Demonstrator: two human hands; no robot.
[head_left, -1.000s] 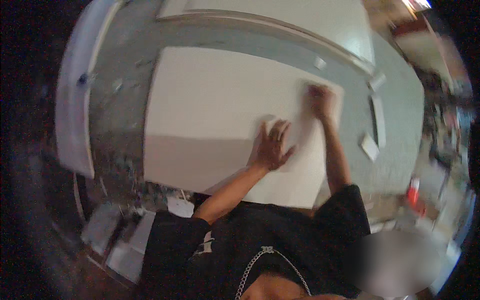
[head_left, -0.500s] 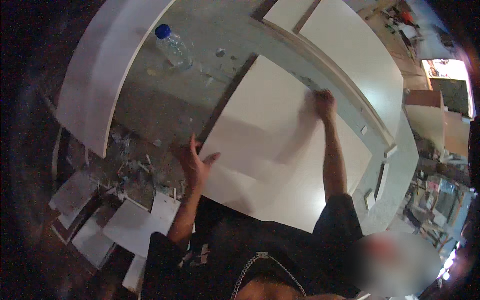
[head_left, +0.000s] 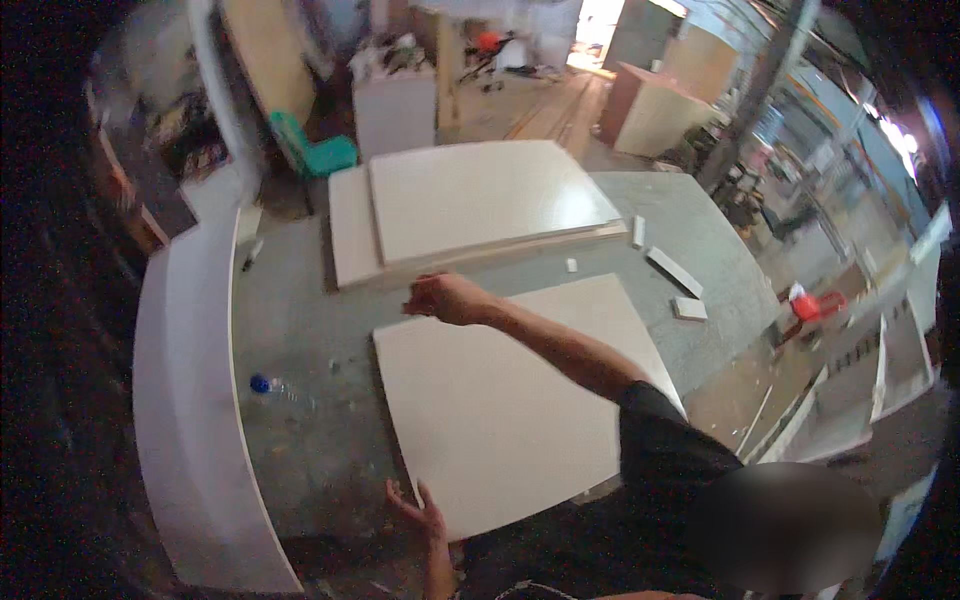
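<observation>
A flat white board lies on the grey worktable in front of me. My right hand is closed and hangs over the board's far edge, close to its far left corner. Whatever its curled fingers hold, if anything, is hidden. At the near left edge of the board is my left hand, open, thumb and fingers apart. I cannot tell whether it touches the edge.
Two stacked white boards lie beyond. A long white panel stands along the left, beside a clear bottle with a blue cap. Small white offcuts are at right. Farther off are a green chair and a red stool.
The view has tilted up, showing more of the room. My right hand has moved left along the board's far edge toward the far left corner. My left hand stays by the left edge, open.
</observation>
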